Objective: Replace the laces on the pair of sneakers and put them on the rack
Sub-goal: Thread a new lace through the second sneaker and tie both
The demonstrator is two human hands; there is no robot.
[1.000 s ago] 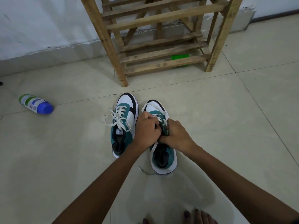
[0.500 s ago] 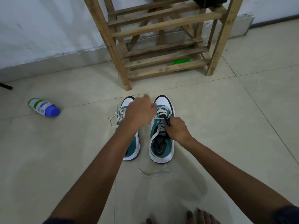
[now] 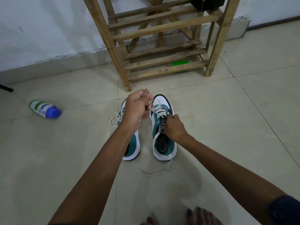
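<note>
- Two sneakers on floor, just in front of rack (image 3: 164, 34); right sneaker (image 3: 162, 127) mid-lacing.
- Left hand (image 3: 137, 109) grip pinching lace (image 3: 156, 109), drawn taut; right hand (image 3: 174, 127) pinching at eyelets.
- Next, prob.: thread remaining eyelets w/ slack end, keep tension even.

The sneakers (image 3: 163, 127) are white and teal with black trim and off-white laces (image 3: 159, 111). Left of them lies a white-and-green bottle (image 3: 44, 108) with a blue cap. Beyond them, the rack (image 3: 162, 38) is plain light-brown wood.
</note>
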